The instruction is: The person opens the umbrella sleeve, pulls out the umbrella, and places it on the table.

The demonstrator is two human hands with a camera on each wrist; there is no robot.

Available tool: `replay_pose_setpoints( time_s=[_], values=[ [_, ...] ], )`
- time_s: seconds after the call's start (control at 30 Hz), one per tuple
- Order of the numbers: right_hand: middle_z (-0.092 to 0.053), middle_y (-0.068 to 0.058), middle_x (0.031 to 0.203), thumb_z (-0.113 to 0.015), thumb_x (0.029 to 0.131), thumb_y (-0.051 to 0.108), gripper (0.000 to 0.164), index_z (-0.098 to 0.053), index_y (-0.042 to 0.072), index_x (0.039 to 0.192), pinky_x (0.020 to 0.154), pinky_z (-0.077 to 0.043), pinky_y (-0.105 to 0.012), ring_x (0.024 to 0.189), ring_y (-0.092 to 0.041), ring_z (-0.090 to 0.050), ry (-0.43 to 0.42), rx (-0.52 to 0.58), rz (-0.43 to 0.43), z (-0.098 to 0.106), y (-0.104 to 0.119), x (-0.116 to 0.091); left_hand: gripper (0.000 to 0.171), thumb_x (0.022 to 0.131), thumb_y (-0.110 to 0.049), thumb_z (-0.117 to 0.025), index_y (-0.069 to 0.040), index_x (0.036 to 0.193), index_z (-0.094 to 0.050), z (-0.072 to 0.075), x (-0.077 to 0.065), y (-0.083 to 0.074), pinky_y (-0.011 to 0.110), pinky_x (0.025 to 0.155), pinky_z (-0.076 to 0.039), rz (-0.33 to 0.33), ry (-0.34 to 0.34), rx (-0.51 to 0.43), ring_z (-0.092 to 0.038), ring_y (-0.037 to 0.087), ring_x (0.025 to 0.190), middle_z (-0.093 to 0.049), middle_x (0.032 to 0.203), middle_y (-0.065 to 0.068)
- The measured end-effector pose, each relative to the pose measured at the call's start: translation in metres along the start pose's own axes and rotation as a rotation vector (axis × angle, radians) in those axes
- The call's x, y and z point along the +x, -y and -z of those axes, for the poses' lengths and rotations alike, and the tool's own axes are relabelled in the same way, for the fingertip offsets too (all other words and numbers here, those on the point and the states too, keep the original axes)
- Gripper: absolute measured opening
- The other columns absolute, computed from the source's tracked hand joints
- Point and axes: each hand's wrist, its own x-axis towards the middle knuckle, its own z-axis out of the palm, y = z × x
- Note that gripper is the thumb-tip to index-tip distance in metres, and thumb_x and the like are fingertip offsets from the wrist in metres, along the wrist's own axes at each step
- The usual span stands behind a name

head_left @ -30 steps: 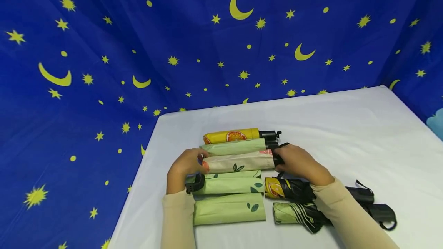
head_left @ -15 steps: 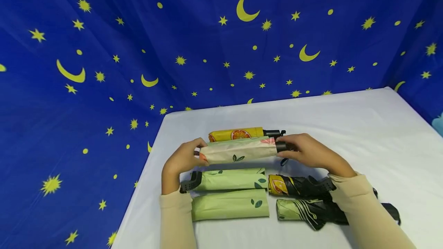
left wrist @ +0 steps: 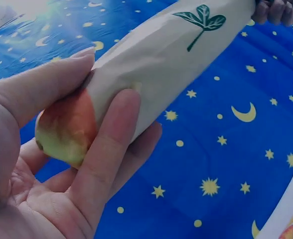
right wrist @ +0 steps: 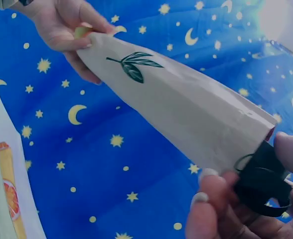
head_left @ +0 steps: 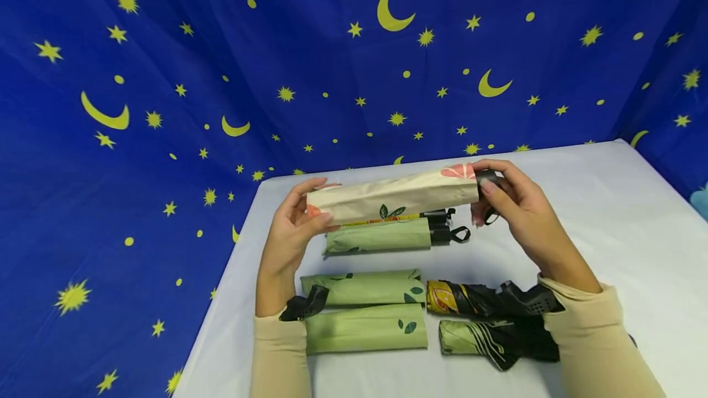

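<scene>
A folded umbrella (head_left: 398,195) in a cream sleeve with green leaves and coral patches is held up across both hands, above the table. At its left end my left hand (head_left: 284,232) grips the tip; in the left wrist view the thumb and fingers wrap the orange-and-yellow end (left wrist: 67,124). My right hand (head_left: 520,198) holds the black handle (right wrist: 258,179), which pokes out of the sleeve with a dark strap loop. Beneath lie a pale green sleeved umbrella (head_left: 378,238) and a yellow one (head_left: 381,221), mostly hidden behind the raised umbrella.
Two green leaf-print sleeves (head_left: 362,288) lie nearer on the white table (head_left: 553,226). Right of them are a black umbrella with orange print (head_left: 442,298) and a green-and-black one (head_left: 470,336), partly covered by the right forearm. A blue star-patterned cloth (head_left: 332,60) hangs behind.
Both hands have lifted the cream umbrella from the row on the table, up and towards the back. The pale green umbrella beneath has come into view.
</scene>
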Motion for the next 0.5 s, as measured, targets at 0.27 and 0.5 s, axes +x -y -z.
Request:
replay_pose_setpoints(
  time_s=[0.27, 0.5],
  values=[
    [-0.064, -0.016, 0.081, -0.048, 0.109, 0.006, 0.03, -0.058, 0.004, 0.136, 0.064, -0.054, -0.028, 0.069, -0.024, -0.064, -0.04, -0.072, 0.021, 0.002, 0.016, -0.005, 0.046, 0.089, 0.003, -0.077, -0.002, 0.132, -0.063, -0.007, 0.005, -0.003, 0.036, 0.072, -0.064, -0.066, -0.028, 0.04, -0.067, 0.023, 0.095, -0.063, 0.124, 0.018],
    [-0.071, -0.011, 0.095, -0.052, 0.107, 0.01, 0.027, -0.064, -0.001, 0.129, 0.06, -0.056, -0.026, 0.065, -0.021, -0.064, -0.197, -0.039, 0.067, -0.007, 0.009, -0.007, 0.045, 0.087, 0.007, -0.077, -0.001, 0.13, -0.064, -0.012, 0.005, -0.004, 0.037, 0.073, -0.064, -0.075, -0.01, 0.042, -0.067, 0.024, 0.097, -0.062, 0.126, 0.019]
  ],
)
